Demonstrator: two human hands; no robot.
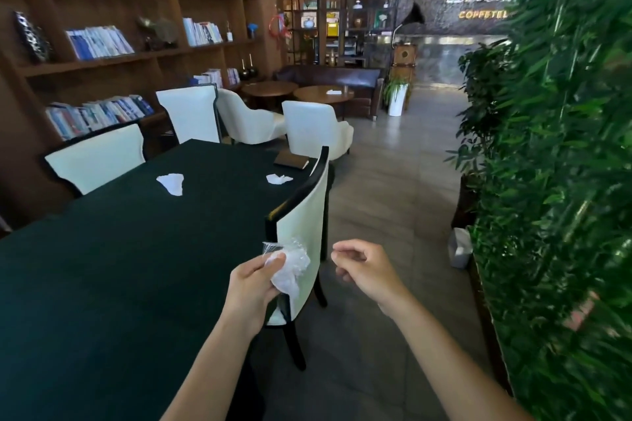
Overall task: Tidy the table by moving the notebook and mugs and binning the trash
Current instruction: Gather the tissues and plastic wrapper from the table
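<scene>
My left hand point(253, 287) grips a crumpled wad of clear plastic and white tissue trash point(290, 267) just off the right edge of the dark green table point(102, 267). My right hand point(359, 267) hovers beside it with fingers loosely curled and nothing in it. Two more crumpled white tissues lie on the table, one tissue point(172, 183) near the middle and another tissue point(278, 178) toward the far right. A brown notebook point(291, 160) rests at the table's far right corner. No mugs are in view.
A white chair with a black frame point(304, 215) stands at the table's right side, right behind my hands. More white chairs point(191, 116) line the far side. Tall green plants point(564, 181) fill the right. A small white bin point(460, 248) sits on the tiled floor by the plants.
</scene>
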